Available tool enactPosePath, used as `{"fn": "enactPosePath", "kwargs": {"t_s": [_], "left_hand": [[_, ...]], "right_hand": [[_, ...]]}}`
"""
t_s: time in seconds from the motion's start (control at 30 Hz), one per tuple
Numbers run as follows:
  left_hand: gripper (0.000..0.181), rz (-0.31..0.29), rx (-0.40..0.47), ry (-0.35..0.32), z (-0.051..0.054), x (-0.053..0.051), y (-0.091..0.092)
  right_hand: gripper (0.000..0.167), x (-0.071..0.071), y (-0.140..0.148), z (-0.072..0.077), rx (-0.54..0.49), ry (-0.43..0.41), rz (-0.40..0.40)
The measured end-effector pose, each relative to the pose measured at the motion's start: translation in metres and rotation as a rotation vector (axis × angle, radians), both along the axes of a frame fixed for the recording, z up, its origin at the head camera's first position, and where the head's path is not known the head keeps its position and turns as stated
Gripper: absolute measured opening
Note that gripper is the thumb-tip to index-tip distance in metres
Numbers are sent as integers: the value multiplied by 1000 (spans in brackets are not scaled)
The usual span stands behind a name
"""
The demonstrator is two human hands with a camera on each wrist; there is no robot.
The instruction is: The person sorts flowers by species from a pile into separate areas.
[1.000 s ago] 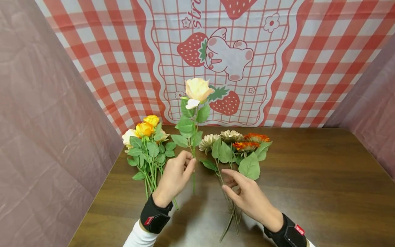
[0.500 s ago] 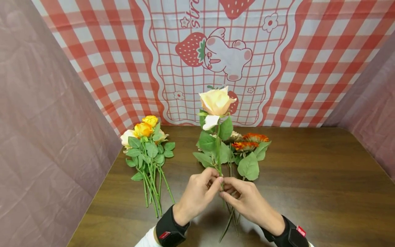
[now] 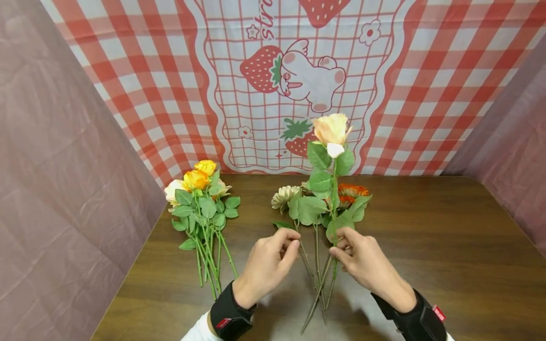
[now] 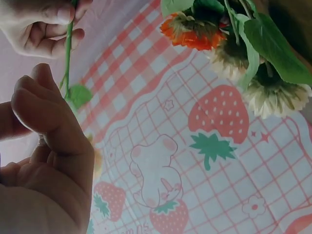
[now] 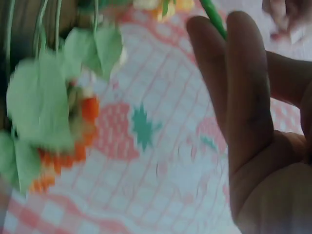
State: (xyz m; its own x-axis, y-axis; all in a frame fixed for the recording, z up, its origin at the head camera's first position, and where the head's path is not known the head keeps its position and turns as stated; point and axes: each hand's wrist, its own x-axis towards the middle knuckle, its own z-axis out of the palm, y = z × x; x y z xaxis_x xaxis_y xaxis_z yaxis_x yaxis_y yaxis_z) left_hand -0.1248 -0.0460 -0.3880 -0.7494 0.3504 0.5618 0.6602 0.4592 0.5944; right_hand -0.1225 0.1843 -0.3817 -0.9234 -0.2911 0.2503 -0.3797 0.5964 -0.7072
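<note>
My right hand [image 3: 367, 260] pinches the green stem of a peach rose [image 3: 331, 129] between thumb and fingers. The rose stands upright above the table, its bloom in front of the cloth. In the right wrist view the bright green stem [image 5: 212, 16] meets the fingertips. My left hand [image 3: 265, 265] hovers to the left, fingers loosely bent and holding nothing. Beneath the hands lie cream flowers [image 3: 284, 197] and orange flowers [image 3: 353, 190], resembling gerberas, with crossed stems. The held rose's leaves cover part of these blooms.
A bunch of yellow and pale roses [image 3: 197, 180] lies at the left of the brown wooden table [image 3: 435, 237]. Behind it hangs a red-and-white checked cloth [image 3: 452, 85] with strawberry prints. A pinkish curtain [image 3: 72, 166] flanks the left side.
The rose has moved right, passing from my left hand to my right. Both hands met at its stem half a second ago; the left has since let go and drawn back slightly.
</note>
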Motion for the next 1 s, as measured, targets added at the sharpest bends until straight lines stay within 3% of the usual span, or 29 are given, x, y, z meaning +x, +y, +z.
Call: {"fn": "enactPosePath", "kwargs": {"t_s": [0.2, 0.4, 0.57, 0.73, 0.87, 1.0], "left_hand": [[11, 18, -30, 1, 4, 2, -3], [11, 5, -52, 24, 6, 3, -4], [11, 0, -54, 47, 8, 4, -5], [10, 0, -59, 47, 10, 6, -5], [10, 1, -65, 69, 10, 6, -4], [10, 6, -59, 87, 11, 7, -4]], "right_hand": [[29, -7, 40, 12, 109, -114, -138], [24, -11, 90, 2, 245, -157, -221], [21, -10, 121, -16, 305, -248, -219], [4, -15, 138, -29, 361, -363, -189], [17, -16, 143, -36, 382, -466, -186], [18, -14, 144, -39, 400, -516, -195]]}}
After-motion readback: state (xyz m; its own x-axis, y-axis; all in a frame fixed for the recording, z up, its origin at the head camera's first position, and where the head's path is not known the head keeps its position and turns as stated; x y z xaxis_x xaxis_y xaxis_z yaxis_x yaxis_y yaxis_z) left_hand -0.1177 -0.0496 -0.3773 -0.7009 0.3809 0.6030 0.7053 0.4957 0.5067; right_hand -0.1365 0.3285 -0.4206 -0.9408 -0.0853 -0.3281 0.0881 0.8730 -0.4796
